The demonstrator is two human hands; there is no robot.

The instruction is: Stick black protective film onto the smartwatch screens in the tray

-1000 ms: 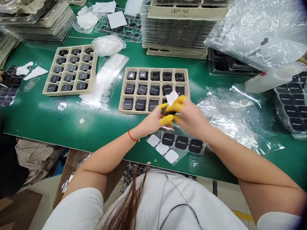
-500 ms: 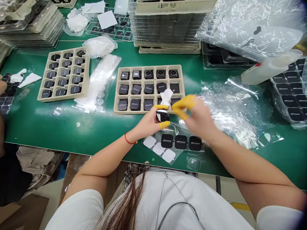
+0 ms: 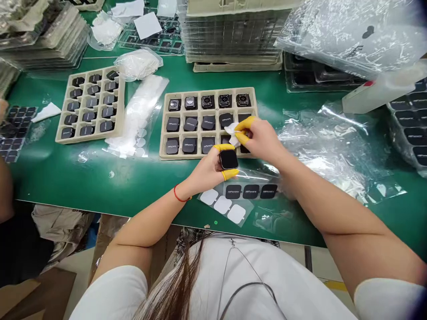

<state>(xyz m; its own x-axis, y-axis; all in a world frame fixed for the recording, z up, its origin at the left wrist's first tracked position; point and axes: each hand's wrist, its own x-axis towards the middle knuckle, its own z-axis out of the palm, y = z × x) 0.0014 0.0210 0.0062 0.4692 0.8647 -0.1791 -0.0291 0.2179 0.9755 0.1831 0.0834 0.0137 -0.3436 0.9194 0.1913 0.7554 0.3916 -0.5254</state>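
My left hand (image 3: 211, 166), with yellow finger cots on thumb and index finger, grips a black smartwatch body (image 3: 229, 159) by its edges, dark screen up. Just above and to the right, my right hand (image 3: 258, 135), also in yellow finger cots, pinches a crumpled white wipe (image 3: 232, 132) over the beige tray (image 3: 213, 155). That tray holds several watches, some with "HiFuture" black films on their faces and a back row showing bare undersides. Below my hands lie a clear strip of black films (image 3: 251, 191) and a sheet of white rounded-square stickers (image 3: 223, 204).
A second filled tray (image 3: 115, 129) stands at left beside a clear bag of stickers (image 3: 140, 111). Tall tray stacks (image 3: 233, 42) rise at the back. Crumpled plastic film (image 3: 323, 151) and a white bottle (image 3: 376, 95) lie at right. A co-worker's arm (image 3: 5, 186) shows at the left edge.
My right hand has moved up and left and now grasps the white wipe that lay on the tray. The watch in my left hand has turned so its screen faces up.
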